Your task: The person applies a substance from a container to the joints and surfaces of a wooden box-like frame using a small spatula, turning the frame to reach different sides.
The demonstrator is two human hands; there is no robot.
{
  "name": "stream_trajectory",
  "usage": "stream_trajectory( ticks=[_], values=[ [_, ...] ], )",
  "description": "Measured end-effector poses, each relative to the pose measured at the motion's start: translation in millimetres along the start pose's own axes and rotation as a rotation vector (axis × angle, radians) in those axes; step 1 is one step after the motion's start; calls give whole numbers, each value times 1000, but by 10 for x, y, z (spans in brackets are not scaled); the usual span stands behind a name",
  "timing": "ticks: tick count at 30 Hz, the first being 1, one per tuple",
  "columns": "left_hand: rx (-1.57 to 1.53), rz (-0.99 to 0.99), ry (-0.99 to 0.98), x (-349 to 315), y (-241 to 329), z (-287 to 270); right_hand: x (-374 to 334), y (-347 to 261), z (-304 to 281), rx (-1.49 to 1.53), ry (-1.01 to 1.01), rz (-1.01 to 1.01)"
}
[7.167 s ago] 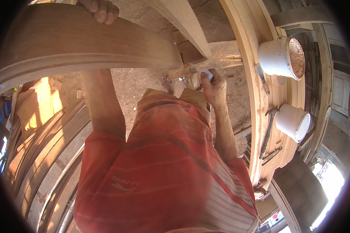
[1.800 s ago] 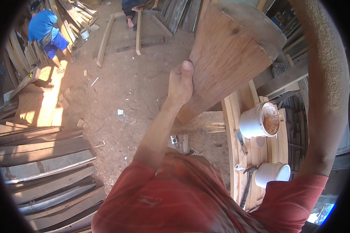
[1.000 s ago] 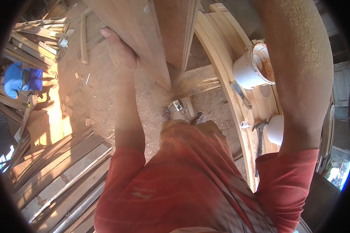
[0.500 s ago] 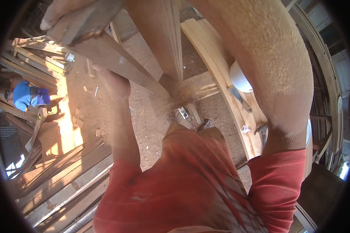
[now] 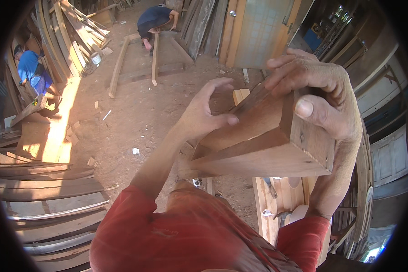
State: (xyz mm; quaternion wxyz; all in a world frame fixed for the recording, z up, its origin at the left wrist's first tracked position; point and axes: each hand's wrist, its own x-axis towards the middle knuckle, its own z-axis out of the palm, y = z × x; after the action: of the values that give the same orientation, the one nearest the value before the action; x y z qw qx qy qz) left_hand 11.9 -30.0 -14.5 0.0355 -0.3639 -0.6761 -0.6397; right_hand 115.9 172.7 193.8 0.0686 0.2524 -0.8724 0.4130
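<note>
A brown wooden frame of joined boards stands in front of me, its squared top corner nearest and its far end running down toward the floor. My right hand grips that top corner, thumb on the near face and fingers curled over the far edge. To the left of the frame, my left hand is raised with thumb and fingers apart, holding nothing. Its thumb is close to the frame's edge; whether it touches I cannot tell. The frame hides part of the bench behind it.
Pale boards at my right carry a hammer and a flat-bladed tool. Stacked planks lie at left. One person in blue works far left; another bends over a floor frame. A door stands behind.
The frame's near end has swung from the upper left to the right. My left hand has come off the wood and opened. The view has shifted, bringing the second person and door into sight.
</note>
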Motion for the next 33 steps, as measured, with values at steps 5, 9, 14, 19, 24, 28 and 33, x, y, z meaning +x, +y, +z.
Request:
stream_trajectory(
  ticks=[5,9,14,19,24,28,33],
  values=[
    [-259,-206,-460,198,411,264,-162,-162,62,-252,-104,-256],
    [-187,-339,-499,171,541,420,-370,-163,70,-107,105,-144],
    [-219,-274,-480,124,325,509,-979,401,-88,156,812,-130],
    [-91,-348,-194,56,286,500,-1205,656,690,601,1269,93],
    [-106,-337,47,-116,255,461,-1129,1244,1076,464,986,51],
    [-86,-215,188,-270,239,466,-786,1111,1278,564,1041,121],
    [100,-270,180,-423,339,197,-546,1050,1212,701,960,108]
  ],
)
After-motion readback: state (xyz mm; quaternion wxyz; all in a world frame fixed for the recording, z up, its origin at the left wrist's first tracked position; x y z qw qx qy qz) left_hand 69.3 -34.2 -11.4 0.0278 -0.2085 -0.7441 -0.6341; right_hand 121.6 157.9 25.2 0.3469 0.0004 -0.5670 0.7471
